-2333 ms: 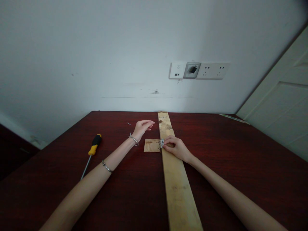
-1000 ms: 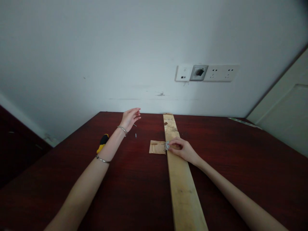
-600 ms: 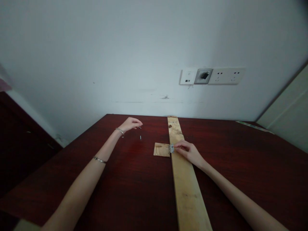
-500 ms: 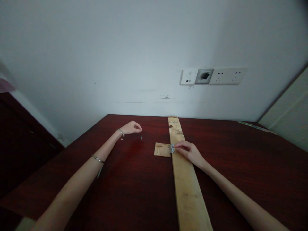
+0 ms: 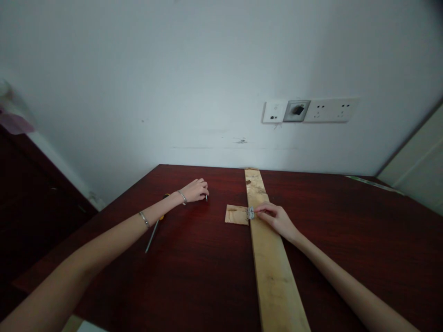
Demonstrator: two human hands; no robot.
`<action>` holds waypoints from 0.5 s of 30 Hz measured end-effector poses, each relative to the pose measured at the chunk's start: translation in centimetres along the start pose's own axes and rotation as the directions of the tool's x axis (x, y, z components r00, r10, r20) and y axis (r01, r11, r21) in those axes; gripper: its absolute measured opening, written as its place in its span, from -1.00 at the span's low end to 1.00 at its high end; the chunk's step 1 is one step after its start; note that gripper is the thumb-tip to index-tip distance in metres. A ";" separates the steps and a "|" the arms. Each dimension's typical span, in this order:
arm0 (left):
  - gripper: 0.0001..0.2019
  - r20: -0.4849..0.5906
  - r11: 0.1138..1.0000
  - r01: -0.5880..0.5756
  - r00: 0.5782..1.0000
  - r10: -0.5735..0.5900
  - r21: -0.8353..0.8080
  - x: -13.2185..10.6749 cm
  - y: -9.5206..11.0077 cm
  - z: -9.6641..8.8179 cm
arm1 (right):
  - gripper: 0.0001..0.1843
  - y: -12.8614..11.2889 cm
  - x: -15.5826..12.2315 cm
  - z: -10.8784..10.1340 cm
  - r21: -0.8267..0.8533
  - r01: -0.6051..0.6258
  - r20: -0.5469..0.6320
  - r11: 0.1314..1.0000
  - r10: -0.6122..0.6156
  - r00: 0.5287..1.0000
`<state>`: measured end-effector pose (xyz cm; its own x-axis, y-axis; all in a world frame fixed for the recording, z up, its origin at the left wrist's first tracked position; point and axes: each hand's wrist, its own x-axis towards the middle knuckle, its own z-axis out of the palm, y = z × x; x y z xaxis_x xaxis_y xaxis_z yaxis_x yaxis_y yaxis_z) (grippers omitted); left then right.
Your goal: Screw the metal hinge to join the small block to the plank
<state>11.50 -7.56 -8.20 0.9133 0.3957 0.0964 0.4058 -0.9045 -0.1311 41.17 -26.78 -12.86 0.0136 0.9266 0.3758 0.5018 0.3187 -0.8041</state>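
Observation:
My left hand (image 5: pixel 196 190) reaches low over the table, fingers curled down and closed around a small shiny screw (image 5: pixel 206 198), whose end shows below the fingertips. My right hand (image 5: pixel 277 220) pinches a small metal hinge (image 5: pixel 251 212) between thumb and fingers. That hinge sits on the left edge of a long wooden board (image 5: pixel 273 272), where a short flat wooden piece (image 5: pixel 236 215) lies against the board. Partly covered by my left forearm, a screwdriver (image 5: pixel 152 236) with a yellow and black handle rests on the table.
The dark red table (image 5: pixel 194 276) meets a white wall carrying a row of sockets (image 5: pixel 327 110). A thin pale strip (image 5: pixel 374 184) lies at the table's back right. Something pale (image 5: pixel 86 326) shows at the bottom left edge.
My left hand has come down onto the screw, which stood just below its fingers before. More of the screwdriver shows now. My right hand stays at the hinge, and the view has shifted slightly.

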 end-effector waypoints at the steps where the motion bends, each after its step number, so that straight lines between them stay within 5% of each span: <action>1: -0.90 0.003 1.000 -0.018 1.000 0.018 0.025 0.1 0.1 0.0 | -0.85 0.0 0.0 0.0 0.000 0.002 0.001 1.000 -0.002 1.000; 15: -0.89 -0.027 0.969 -0.163 0.985 0.171 0.187 0.2 0.7 0.3 | -0.86 0.5 0.0 0.1 0.010 0.004 0.000 1.000 -0.004 1.000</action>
<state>11.96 -8.05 -8.55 0.9679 0.2309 0.0996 0.2511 -0.9109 -0.3276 41.28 -26.65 -13.32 0.0122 0.9253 0.3790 0.4928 0.3243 -0.8075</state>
